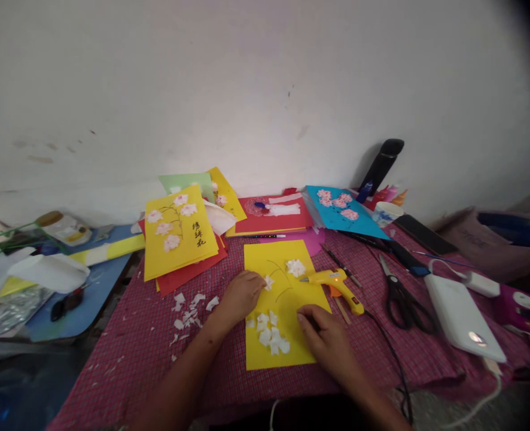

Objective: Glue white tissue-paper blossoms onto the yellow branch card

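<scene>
A yellow sheet [298,353] lies in front of me, with thin brown stem lines drawn on it. My left hand [244,293] reaches over its left edge, fingertips pinched on a small white paper flower [268,282] at the stem. Low over the sheet's right side is my right hand [323,335], its fingers curled with thumb and forefinger close together; anything between them is too small to make out. A fuller white paper flower [295,267] sits at the upper right of the sheet. Loose white paper pieces [274,338] lie near its bottom. The yellow glue gun [332,278] rests with its nozzle over the sheet.
White scraps [191,311] are scattered left on the checked cloth [130,359]. Behind stand yellow flower cards [179,233] and a blue flower card [346,212]. Black scissors [406,305], a white power bank [465,317] and the glue gun's cord [393,353] are at right.
</scene>
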A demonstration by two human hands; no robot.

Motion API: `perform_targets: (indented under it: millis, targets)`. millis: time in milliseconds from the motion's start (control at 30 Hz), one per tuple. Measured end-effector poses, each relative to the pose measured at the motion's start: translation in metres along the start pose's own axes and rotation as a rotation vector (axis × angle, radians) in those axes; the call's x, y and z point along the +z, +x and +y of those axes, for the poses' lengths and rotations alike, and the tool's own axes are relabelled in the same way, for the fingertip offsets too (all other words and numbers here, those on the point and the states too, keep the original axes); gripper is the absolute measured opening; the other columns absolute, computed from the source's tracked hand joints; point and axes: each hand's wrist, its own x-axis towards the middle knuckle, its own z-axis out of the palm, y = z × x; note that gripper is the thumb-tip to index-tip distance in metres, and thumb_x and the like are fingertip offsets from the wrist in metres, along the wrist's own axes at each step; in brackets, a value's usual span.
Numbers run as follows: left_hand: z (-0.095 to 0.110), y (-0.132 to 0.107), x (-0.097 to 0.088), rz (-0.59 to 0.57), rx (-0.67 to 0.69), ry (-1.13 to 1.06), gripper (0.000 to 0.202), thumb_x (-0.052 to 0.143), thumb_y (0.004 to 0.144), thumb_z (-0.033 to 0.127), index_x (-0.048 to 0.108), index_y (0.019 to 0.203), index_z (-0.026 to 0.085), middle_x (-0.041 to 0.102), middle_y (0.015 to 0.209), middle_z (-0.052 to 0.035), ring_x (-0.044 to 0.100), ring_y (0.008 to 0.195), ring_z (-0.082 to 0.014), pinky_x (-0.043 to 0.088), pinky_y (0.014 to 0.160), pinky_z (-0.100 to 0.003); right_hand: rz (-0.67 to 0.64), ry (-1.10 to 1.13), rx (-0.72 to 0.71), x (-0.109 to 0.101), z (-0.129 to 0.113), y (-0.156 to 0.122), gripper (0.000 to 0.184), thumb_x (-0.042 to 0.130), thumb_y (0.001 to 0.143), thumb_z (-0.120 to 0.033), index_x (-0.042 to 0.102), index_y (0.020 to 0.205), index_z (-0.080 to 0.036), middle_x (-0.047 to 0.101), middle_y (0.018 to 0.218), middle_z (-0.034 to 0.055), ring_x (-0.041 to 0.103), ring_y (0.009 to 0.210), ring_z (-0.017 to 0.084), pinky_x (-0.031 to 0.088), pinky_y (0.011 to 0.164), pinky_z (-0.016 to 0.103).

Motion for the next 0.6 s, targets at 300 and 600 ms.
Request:
perform_targets:
  millis: [300,600]
  targets:
    - [0.002,-0.011,-0.01,0.107,-0.189,-0.083,0.017,0.055,0.083,0.013,0.06,0.098,0.021,0.065,0.1,-0.0051,0.059,0.097,-0.0202,0.047,0.087,-0.033,-0.014,-0.009,-0.003,0.001,0.001,-0.001,0.016,0.049,0.095,-0.029,0.063,0.091,-0.021,0.068,0.085,0.0033,0.064,0.079,0.019,0.047,0.072,0.03]
    - [0.004,-0.008,-0.006,0.112,-0.166,0.008,0.01,0.057,0.087,0.024,0.065,0.082,0.02,0.062,0.084,-0.0051,0.057,0.086,-0.02,0.045,0.08,-0.033,-0.028,-0.037,-0.02,0.0,-0.003,0.001,0.017,0.048,0.095,-0.029,0.063,0.09,-0.021,0.068,0.085,0.0049,0.064,0.078,0.02,0.048,0.071,0.031]
